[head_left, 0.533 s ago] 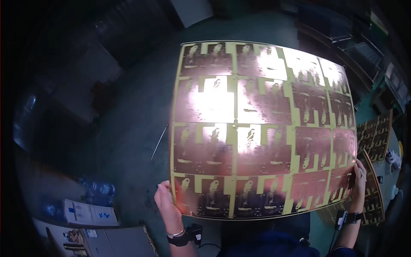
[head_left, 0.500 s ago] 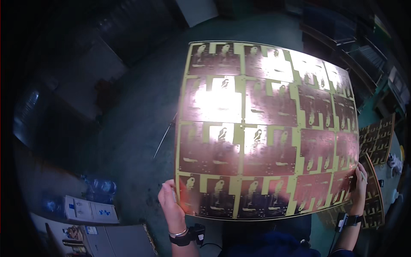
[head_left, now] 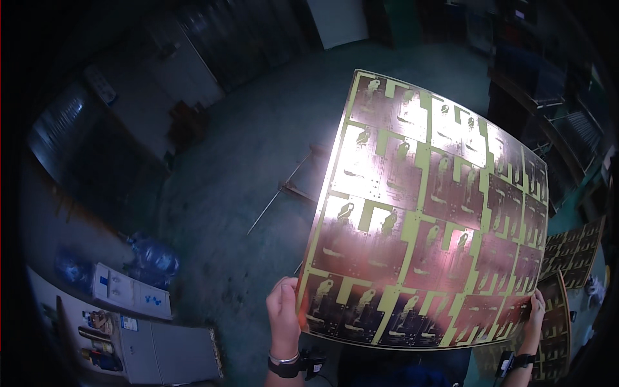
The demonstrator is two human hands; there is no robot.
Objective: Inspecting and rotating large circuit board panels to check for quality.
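Note:
A large printed circuit board panel (head_left: 445, 232), coppery with yellow-green strips and repeated cut-out patterns, is held up in front of me at a tilt. Bright glare covers its upper left part. My left hand (head_left: 282, 313) grips the lower left edge, thumb on the near side and the other fingers partly behind. At the lower right edge my right hand (head_left: 535, 316) is closed around the rim, its fingers mostly hidden. Similar panels stand close to my right hand: a patterned panel (head_left: 553, 316) beside it and another panel (head_left: 574, 251) farther back.
On the left stand a white water dispenser (head_left: 132, 293), large blue water bottles (head_left: 155, 259) and a grey cabinet (head_left: 184, 351) with small items beside it. A thin metal rod (head_left: 267, 209) belongs to a low frame on the green floor (head_left: 225, 155). Dark racks (head_left: 548, 109) stand at far right.
The panel has shifted right in the view and tilted more, with both hands still on its edges. My view has turned, so the floor frame shows more fully.

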